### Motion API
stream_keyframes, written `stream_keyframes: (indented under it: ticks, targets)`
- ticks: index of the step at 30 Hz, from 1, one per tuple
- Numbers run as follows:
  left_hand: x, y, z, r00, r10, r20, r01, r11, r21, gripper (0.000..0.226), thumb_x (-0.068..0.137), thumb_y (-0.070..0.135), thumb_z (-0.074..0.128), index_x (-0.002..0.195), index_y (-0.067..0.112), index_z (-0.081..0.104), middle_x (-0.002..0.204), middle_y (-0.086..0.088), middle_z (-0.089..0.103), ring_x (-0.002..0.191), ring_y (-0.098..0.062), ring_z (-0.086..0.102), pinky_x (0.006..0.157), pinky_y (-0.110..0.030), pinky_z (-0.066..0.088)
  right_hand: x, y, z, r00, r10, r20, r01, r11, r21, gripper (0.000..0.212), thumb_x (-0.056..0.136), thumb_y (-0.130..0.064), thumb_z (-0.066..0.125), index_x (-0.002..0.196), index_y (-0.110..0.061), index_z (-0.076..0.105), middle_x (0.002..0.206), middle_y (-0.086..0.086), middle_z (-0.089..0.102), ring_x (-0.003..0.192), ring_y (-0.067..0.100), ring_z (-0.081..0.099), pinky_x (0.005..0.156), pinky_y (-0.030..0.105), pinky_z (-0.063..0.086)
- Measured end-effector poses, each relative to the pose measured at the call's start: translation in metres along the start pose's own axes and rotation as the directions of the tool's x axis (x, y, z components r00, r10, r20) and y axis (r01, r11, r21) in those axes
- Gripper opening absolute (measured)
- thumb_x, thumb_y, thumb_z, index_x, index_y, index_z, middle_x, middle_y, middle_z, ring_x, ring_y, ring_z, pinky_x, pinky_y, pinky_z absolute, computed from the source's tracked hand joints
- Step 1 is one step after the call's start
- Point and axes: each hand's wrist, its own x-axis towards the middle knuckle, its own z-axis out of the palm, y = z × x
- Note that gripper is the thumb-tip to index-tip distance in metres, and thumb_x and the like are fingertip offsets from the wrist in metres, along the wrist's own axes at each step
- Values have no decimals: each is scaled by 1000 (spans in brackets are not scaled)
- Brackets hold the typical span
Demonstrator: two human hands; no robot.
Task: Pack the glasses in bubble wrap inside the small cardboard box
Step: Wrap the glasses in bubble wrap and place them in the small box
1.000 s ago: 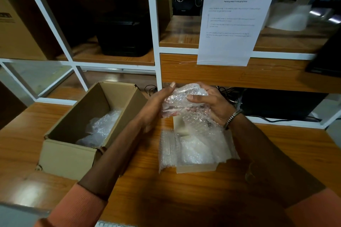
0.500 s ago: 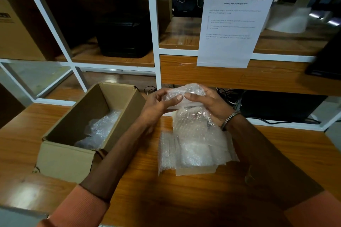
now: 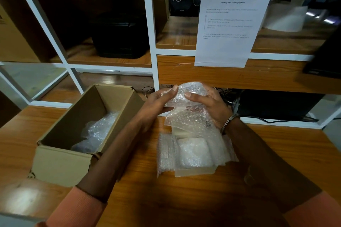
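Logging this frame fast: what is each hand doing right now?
Left hand: holds the clear bubble-wrapped bundle at its left side.
Right hand: grips the same bundle from the right.

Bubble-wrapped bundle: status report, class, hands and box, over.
Left hand and right hand both gripping bubble-wrapped bundle above table. Cardboard box open, one wrapped item inside. Path to box unobstructed.

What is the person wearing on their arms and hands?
Both arms have salmon-orange sleeves pushed up, so the forearms are bare. The left hand wears nothing: no glove, and no ring that shows. The right hand is bare too, but its wrist carries a beaded bracelet with light and dark beads.
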Motion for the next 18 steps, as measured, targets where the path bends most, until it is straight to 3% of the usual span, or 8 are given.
stream_keyframes:
  ticks: [2,5,8,10,13,15,18]
  targets:
    - [3,-6,1,997,-53,54,56,998,-40,60,97,69,64,135,24,71,132,-4,76,123,-27,73,109,-50,56,-3,-2,1,1000,-16,13,16,1000,1,86,76,-41,91,151,-27,52,154,-1,55,130,15,63,112,44,42]
    - [6,-9,-1,992,-74,98,88,985,-149,54,98,55,70,136,16,70,129,-13,77,119,-35,74,104,-51,58,-2,1,-4,996,-37,85,36,999,15,60,81,-19,87,136,-24,65,137,8,69,121,29,70,103,56,55]
    - [8,-11,-2,997,-25,72,39,979,-202,48,97,33,78,134,4,67,129,-18,75,121,-39,72,105,-52,58,-3,7,-9,991,-29,128,20,998,67,63,79,-6,86,136,-24,65,138,13,67,125,46,64,103,71,50]
    - [8,-14,-1,998,20,65,-6,977,-213,50,95,28,81,134,1,66,132,-19,74,123,-40,71,106,-55,57,-1,9,-11,991,-16,136,4,996,86,67,81,-16,88,142,-29,62,149,14,58,133,50,57,110,74,42]
    - [5,-14,0,994,106,29,-100,981,-169,51,87,24,86,130,3,67,130,-15,74,120,-37,73,101,-51,60,2,11,-14,987,84,136,-101,987,124,68,84,-49,86,145,-34,59,155,11,54,142,41,51,120,70,31]
    - [4,-14,2,989,149,-9,-149,981,-124,50,80,17,90,125,7,70,128,-10,75,119,-34,73,99,-51,61,3,12,-15,973,146,180,-175,972,158,66,92,-49,79,148,-24,57,149,16,60,139,43,54,119,69,33]
    - [5,-14,4,974,227,-29,-224,972,71,46,77,7,94,118,15,75,127,4,74,124,-20,69,111,-55,53,2,11,-13,968,169,187,-200,967,158,57,95,-39,78,143,-16,59,140,17,67,131,40,63,115,68,41]
